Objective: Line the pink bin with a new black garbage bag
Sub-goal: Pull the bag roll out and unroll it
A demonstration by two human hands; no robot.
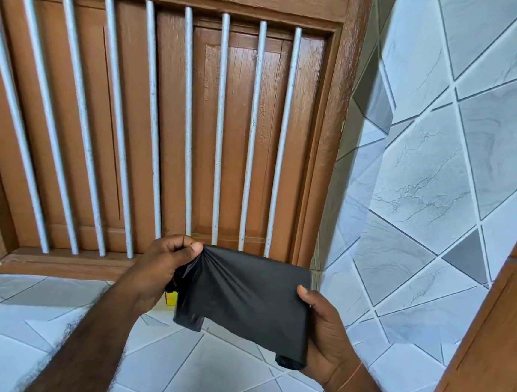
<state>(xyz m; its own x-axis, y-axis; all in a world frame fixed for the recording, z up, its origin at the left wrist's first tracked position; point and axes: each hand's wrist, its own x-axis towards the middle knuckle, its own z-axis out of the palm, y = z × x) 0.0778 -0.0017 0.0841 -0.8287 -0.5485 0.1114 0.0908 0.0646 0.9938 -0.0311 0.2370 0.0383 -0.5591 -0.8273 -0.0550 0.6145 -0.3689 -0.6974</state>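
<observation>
Bag [251,298] hides right fingers.

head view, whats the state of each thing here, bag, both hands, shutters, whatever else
black garbage bag: still folded, one corner pulled out and bunched, held in the air
left hand: pinches the bunched corner
right hand: grips the folded end, thumb on top
wooden shutters: closed behind the white bars
yellow item: on the tiled ledge, mostly hidden by the bag
pink bin: not in view
</observation>
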